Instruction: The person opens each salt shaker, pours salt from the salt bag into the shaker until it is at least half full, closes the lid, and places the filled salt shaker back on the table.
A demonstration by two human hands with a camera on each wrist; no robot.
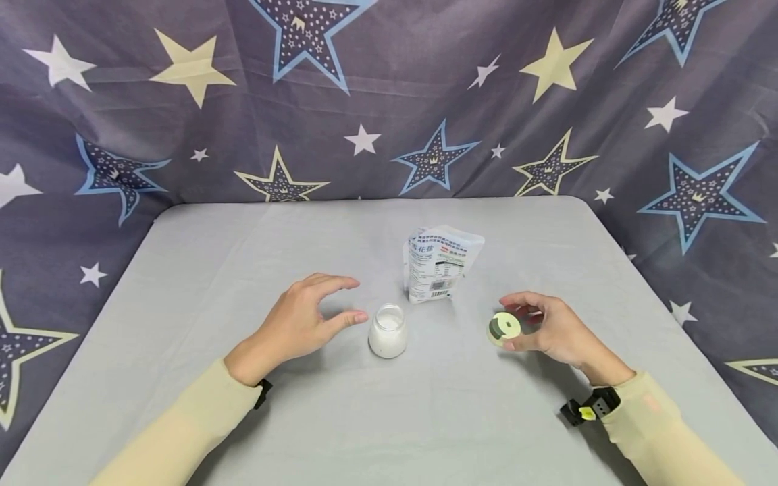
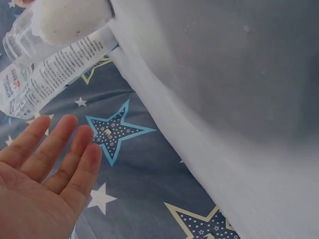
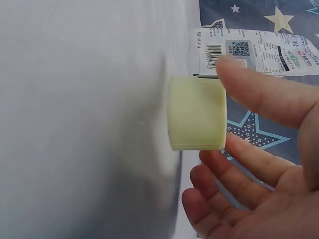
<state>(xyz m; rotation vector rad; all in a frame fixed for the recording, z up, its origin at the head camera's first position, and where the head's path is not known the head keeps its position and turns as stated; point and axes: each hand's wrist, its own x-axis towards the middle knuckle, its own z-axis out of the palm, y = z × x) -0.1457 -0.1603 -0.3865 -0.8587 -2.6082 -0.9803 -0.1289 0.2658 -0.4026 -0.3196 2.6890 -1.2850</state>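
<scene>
A small glass jar (image 1: 387,332) stands uncovered on the table, with white contents inside. My left hand (image 1: 306,316) hovers just left of it, thumb and fingers spread apart and holding nothing; its fingers (image 2: 60,154) look straight in the left wrist view. To the right, a pale yellow-green lid (image 1: 504,328) with a dark patch on top sits on the table, its deep side wall (image 3: 197,113) showing in the right wrist view. Around the lid is my right hand (image 1: 550,331), fingers loosely bent and thumb at its edge; no firm grip is visible.
Behind the jar stands a white printed pouch (image 1: 442,264), upright. The table (image 1: 304,236) has a grey-white cover. A dark cloth (image 1: 413,88) with stars hangs behind and along both sides.
</scene>
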